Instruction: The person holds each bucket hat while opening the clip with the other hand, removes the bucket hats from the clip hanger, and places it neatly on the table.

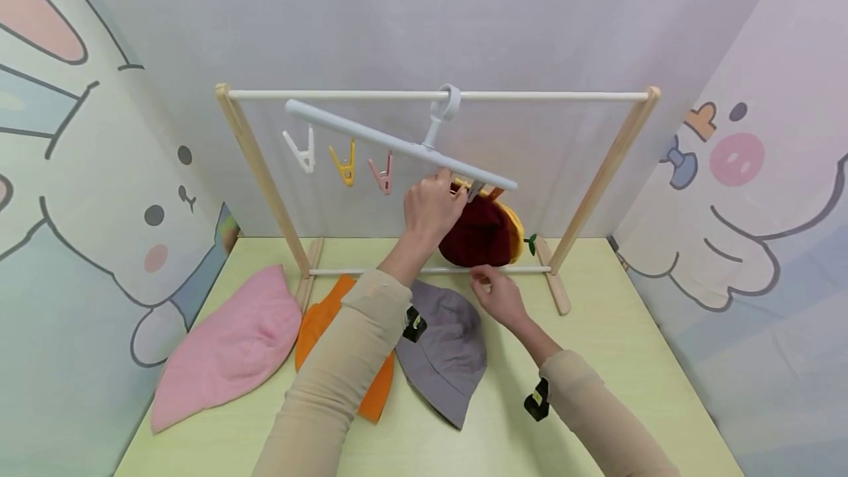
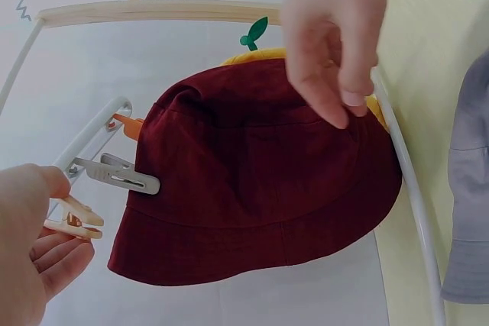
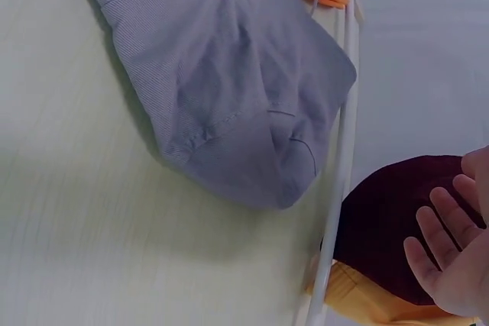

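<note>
My left hand (image 1: pixel 432 205) is up under the light blue hanger (image 1: pixel 371 135), pinching a cream clothespin (image 2: pixel 76 219) between thumb and fingers. A maroon bucket hat (image 2: pixel 252 166) hangs beside it, caught at its edge by a grey clothespin (image 2: pixel 122 173). Behind that hat shows a yellow hat (image 3: pixel 367 299) with a green sprout (image 2: pixel 258 33), and an orange clothespin (image 2: pixel 130 124) is near its upper end. My right hand (image 1: pixel 498 294) is just below the maroon hat, fingers loosely bent, holding nothing; whether it touches the hat is unclear.
The hanger hangs tilted from the white top rail (image 1: pixel 344 96) of a wooden-sided rack. White (image 1: pixel 305 153), yellow (image 1: pixel 346 165) and pink (image 1: pixel 383 174) clothespins hang on its left half. A pink hat (image 1: pixel 232 344), an orange hat (image 1: pixel 324 322) and a grey hat (image 1: pixel 447 344) lie on the table.
</note>
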Motion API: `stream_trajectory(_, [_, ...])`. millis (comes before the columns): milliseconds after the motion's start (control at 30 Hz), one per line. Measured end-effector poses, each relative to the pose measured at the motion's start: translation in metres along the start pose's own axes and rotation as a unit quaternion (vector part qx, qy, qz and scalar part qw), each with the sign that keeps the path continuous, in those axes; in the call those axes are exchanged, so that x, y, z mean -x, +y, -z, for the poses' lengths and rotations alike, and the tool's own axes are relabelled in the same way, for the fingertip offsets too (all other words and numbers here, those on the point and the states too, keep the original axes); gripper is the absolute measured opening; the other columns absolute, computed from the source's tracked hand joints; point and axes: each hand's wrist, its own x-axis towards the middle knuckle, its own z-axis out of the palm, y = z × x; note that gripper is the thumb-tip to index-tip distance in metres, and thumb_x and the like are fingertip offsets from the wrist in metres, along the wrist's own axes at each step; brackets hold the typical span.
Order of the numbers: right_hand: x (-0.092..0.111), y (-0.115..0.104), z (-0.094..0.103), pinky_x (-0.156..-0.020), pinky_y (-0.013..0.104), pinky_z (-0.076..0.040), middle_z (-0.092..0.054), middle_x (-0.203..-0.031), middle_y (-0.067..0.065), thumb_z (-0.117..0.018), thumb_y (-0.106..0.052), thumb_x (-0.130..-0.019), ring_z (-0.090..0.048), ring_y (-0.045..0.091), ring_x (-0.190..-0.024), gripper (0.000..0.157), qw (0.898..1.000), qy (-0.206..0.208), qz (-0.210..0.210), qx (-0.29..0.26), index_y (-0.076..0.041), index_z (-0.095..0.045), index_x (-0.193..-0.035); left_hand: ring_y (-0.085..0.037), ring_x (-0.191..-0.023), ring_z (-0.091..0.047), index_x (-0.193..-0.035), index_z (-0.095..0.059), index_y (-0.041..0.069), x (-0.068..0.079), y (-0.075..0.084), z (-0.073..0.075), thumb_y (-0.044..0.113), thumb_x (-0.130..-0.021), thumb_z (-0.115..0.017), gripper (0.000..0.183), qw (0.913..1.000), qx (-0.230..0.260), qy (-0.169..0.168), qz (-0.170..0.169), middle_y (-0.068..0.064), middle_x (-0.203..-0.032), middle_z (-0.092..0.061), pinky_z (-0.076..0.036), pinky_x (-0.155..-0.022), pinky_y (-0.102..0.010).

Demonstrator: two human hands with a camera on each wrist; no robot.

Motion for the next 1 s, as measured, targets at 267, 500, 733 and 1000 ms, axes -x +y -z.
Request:
stream_trajectory(267, [-0.006, -0.006, 0.016, -0.074, 0.039, -0.048, -0.065, -0.095, 0.007, -0.067, -0.009, -0.080, -0.060, 0.022, -0.087, 0.023, 0.997, 0.065, 0.049, -0.002, -0.006, -0.065, -0.103, -0.019, -0.043, -0.050, -0.085, -0.062, 0.007, 0.000, 0.001, -0.001, 0.031, -0.079, -0.068, 0.025, 1.0000, 0.006, -0.001, 0.001, -0.005, -0.056, -0.056, -0.043, -0.042, -0.032])
stream_trajectory(500, [-0.014, -0.008, 0.027, -0.076, 0.037, -0.045, -0.061, -0.097, 0.011, -0.068, -0.008, -0.079, -0.057, 0.025, -0.088, 0.028, 0.988, 0.133, 0.074, -0.021, -0.004, -0.062, -0.106, -0.018, -0.044, -0.049, -0.083, -0.062, 0.007, -0.001, 0.001, 0.000, 0.031, -0.081, -0.066, 0.025, 1.0000, 0.009, 0.001, -0.001, -0.004, -0.057, -0.056, -0.043, -0.042, -0.032])
stream_trajectory(733, [-0.021, -0.006, 0.036, -0.078, 0.039, -0.041, -0.055, -0.104, 0.017, -0.068, -0.009, -0.079, -0.052, 0.031, -0.094, 0.039, 0.982, 0.182, 0.047, -0.030, -0.002, -0.057, -0.115, -0.015, -0.042, -0.042, -0.082, -0.061, 0.007, -0.001, 0.001, 0.000, 0.030, -0.081, -0.065, 0.024, 0.9999, 0.011, 0.004, -0.006, -0.003, -0.054, -0.053, -0.039, -0.040, -0.029])
stream_trajectory(1000, [-0.024, 0.002, 0.040, -0.077, 0.041, -0.040, -0.051, -0.109, 0.022, -0.069, -0.010, -0.078, -0.049, 0.035, -0.098, 0.052, 0.983, 0.177, 0.006, -0.050, -0.004, -0.050, -0.126, -0.014, -0.042, -0.040, -0.083, -0.061, 0.007, -0.001, 0.001, -0.001, 0.030, -0.082, -0.064, 0.023, 0.9999, 0.012, 0.002, -0.004, -0.002, -0.053, -0.051, -0.037, -0.039, -0.028])
